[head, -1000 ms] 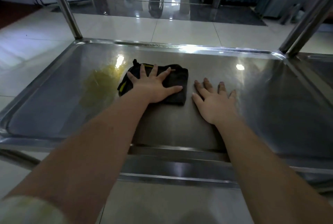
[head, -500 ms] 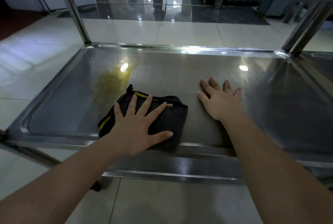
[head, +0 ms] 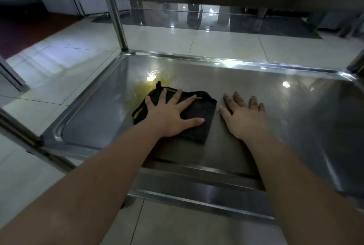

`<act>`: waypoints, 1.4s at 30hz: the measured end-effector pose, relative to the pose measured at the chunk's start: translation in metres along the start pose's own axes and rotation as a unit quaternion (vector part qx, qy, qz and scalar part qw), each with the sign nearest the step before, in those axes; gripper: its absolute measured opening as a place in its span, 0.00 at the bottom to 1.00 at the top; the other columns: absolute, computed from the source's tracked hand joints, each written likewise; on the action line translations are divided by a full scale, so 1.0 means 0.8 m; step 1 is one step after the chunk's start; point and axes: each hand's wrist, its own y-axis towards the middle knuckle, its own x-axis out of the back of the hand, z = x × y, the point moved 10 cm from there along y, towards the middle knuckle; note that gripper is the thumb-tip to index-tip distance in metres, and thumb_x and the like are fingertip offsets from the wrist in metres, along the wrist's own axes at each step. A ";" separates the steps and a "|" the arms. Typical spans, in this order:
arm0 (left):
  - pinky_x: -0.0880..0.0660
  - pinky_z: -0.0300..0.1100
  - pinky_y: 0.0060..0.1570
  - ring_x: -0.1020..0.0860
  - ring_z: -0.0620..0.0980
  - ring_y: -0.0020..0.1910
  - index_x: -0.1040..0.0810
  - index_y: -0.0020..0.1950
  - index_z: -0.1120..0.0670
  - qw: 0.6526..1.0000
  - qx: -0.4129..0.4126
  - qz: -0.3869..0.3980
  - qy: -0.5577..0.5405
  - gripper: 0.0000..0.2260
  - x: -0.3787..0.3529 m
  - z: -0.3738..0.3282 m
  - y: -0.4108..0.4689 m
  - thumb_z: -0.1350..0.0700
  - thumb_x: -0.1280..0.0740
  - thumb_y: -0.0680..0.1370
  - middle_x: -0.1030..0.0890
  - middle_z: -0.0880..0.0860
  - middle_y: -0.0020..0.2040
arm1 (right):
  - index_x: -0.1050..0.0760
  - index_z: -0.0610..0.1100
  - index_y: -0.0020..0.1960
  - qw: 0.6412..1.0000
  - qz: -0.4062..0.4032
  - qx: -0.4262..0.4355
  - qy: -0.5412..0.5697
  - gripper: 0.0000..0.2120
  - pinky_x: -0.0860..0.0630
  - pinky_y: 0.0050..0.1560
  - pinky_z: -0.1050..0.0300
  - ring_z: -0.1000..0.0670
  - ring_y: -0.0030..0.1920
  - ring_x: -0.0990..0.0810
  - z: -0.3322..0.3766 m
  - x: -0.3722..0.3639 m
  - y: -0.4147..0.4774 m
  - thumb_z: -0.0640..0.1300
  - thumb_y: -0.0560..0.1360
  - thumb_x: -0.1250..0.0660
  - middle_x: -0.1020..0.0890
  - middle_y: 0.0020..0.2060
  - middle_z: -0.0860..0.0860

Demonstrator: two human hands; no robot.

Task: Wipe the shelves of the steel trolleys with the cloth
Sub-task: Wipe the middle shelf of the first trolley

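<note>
Through the head camera I see pale, glossy floor tiles (head: 216, 44) with thin dark joints, spreading to the left, the far side and the near side of the scene. A wash of bluish light (head: 49, 57) streaks the tiles on the left. At the far left the tiles give way to a reddish-brown floor (head: 29, 32), with white panelled doors (head: 94, 6) standing behind it. Along the far side runs a dark polished strip of floor (head: 167, 16) mirroring bright spots of light. To its right lies a dark mat (head: 275, 28). At the far right hangs grey-blue draped fabric (head: 334, 21), too dim for me to tell more.
</note>
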 end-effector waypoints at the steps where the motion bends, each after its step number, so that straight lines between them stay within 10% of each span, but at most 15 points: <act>1: 0.65 0.72 0.67 0.62 0.59 0.78 0.60 0.72 0.25 1.000 0.009 0.005 -0.002 0.40 0.003 0.003 0.019 0.16 0.58 0.61 0.59 0.43 0.80 | 0.53 0.61 0.79 1.000 0.002 -0.003 -0.003 0.28 0.57 0.75 0.38 0.36 0.78 0.54 -0.001 -0.001 -0.001 0.65 0.80 0.57 0.52 0.80 0.55; 9: 0.64 0.75 0.66 0.63 0.62 0.78 0.60 0.75 0.29 0.998 0.054 0.011 0.004 0.41 0.017 -0.008 0.087 0.17 0.58 0.64 0.59 0.46 0.81 | 0.54 0.66 0.77 1.000 0.022 0.016 0.003 0.26 0.60 0.74 0.35 0.34 0.77 0.57 0.003 -0.004 -0.004 0.65 0.80 0.57 0.53 0.79 0.60; 20: 0.70 0.70 0.66 0.69 0.59 0.76 0.74 0.67 0.26 0.999 0.001 0.032 0.013 0.40 -0.026 0.028 -0.114 0.16 0.67 0.58 0.69 0.44 0.78 | 0.55 0.64 0.78 1.000 0.023 0.010 -0.007 0.27 0.59 0.75 0.35 0.34 0.77 0.56 0.010 -0.002 -0.010 0.65 0.80 0.57 0.53 0.79 0.58; 31: 0.66 0.75 0.65 0.65 0.63 0.77 0.61 0.75 0.29 0.999 0.030 0.032 -0.013 0.42 0.014 -0.002 0.087 0.18 0.51 0.66 0.61 0.47 0.81 | 0.56 0.65 0.78 1.000 0.020 0.006 -0.021 0.28 0.59 0.75 0.37 0.36 0.78 0.56 0.007 -0.004 -0.007 0.67 0.79 0.57 0.54 0.79 0.59; 42: 0.69 0.74 0.62 0.65 0.64 0.77 0.69 0.67 0.22 0.997 -0.059 0.007 0.041 0.36 -0.010 -0.009 -0.012 0.16 0.66 0.60 0.63 0.48 0.80 | 0.57 0.65 0.77 0.999 0.015 0.019 -0.023 0.28 0.59 0.74 0.34 0.34 0.77 0.56 0.007 -0.003 -0.002 0.68 0.79 0.58 0.54 0.79 0.58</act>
